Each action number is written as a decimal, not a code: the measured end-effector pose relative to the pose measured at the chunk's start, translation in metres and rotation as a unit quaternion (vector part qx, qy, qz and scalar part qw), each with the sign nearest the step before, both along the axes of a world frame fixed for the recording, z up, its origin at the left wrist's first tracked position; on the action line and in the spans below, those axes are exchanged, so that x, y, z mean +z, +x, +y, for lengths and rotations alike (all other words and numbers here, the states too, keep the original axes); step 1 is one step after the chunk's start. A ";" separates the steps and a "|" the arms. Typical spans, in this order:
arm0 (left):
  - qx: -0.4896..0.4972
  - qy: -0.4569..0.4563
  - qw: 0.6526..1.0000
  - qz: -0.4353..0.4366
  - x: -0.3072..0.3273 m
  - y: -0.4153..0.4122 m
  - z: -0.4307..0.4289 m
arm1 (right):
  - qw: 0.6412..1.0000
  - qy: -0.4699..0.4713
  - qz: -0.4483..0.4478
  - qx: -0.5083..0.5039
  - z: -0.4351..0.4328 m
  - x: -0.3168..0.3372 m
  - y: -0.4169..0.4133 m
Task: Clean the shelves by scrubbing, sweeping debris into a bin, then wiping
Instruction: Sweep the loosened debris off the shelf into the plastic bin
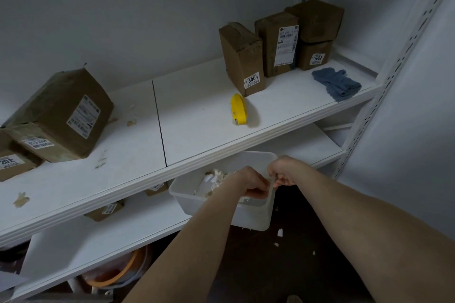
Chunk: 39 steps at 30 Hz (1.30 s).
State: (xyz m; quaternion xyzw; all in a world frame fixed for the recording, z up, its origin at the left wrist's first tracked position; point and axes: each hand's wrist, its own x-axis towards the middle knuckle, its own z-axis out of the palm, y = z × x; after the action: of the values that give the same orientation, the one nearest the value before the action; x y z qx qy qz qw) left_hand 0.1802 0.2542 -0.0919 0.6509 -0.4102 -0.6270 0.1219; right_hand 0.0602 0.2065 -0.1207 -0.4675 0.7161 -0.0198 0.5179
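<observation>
White bin, scraps inside, held just under the shelf edge. Fingers of left hand and right hand curled round its rim. Likely the sweeping step. Next: sweep leftover bits in, then wipe with cloth.

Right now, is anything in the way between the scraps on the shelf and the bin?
Nothing solid. The scraps lie on bare shelf; only a panel seam crosses the way to the bin, held below the shelf's front edge.
</observation>
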 end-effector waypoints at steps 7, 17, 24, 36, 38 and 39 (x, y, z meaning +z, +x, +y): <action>0.011 0.007 1.000 0.004 0.005 -0.004 -0.002 | 0.999 0.025 0.008 0.027 -0.001 0.008 0.002; 0.048 -0.014 0.999 0.005 -0.005 0.011 -0.003 | 0.999 0.029 -0.014 0.015 0.015 0.009 0.007; 0.024 0.004 0.998 0.060 -0.009 0.012 0.007 | 0.999 0.041 -0.015 -0.010 0.028 0.014 0.006; 0.039 0.019 0.998 0.048 -0.008 -0.009 0.016 | 0.999 0.001 -0.018 -0.032 0.034 0.020 -0.008; 0.048 0.025 0.997 0.050 -0.004 -0.013 0.020 | 0.999 0.007 -0.026 -0.025 0.033 0.019 -0.010; 0.047 0.023 0.997 0.051 -0.005 -0.015 0.021 | 0.999 0.010 -0.030 -0.018 0.032 0.018 -0.012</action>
State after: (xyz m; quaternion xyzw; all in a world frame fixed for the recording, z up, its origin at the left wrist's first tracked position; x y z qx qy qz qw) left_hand 0.1652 0.2747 -0.0965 0.6397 -0.3576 -0.6620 0.1568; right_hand 0.0484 0.2388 -0.1028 -0.4484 0.7089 -0.0356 0.5432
